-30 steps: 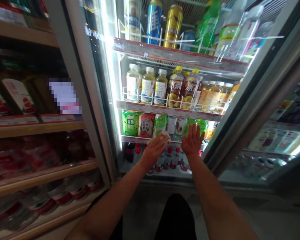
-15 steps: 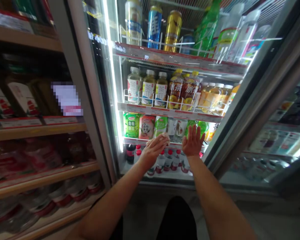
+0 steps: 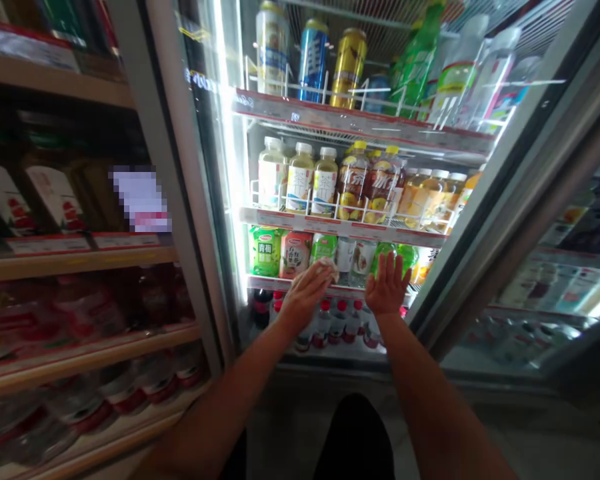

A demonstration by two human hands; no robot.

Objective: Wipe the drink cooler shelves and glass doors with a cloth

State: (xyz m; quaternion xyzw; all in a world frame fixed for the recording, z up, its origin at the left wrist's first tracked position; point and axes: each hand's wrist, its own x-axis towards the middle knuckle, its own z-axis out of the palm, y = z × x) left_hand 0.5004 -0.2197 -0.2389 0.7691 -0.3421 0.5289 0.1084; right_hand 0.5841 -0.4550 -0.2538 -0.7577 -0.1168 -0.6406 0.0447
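Both my arms reach into an open drinks fridge. My left hand (image 3: 305, 293) lies on the front edge of the third shelf (image 3: 265, 283) with a small pale cloth or tissue (image 3: 327, 268) under its fingertips, in front of the green and pink drink cartons (image 3: 280, 251). My right hand (image 3: 387, 287) is held up flat with its fingers spread, palm toward the green bottles (image 3: 397, 255) on the same shelf. It holds nothing. Red-capped bottles (image 3: 337, 319) stand on the shelf below both hands.
The fridge's glass door (image 3: 530, 220) stands open at the right. Higher shelves carry tea bottles (image 3: 325, 180) and tall cans (image 3: 330, 63). Wooden store shelves (image 3: 80, 257) with packaged goods and water bottles fill the left side. My dark-clothed knee (image 3: 353, 433) shows at bottom centre.
The view has dropped and shifted slightly, so the shelves sit lower and further right in frame. Both hands stay at the third shelf, the left one with the cloth barely moved.
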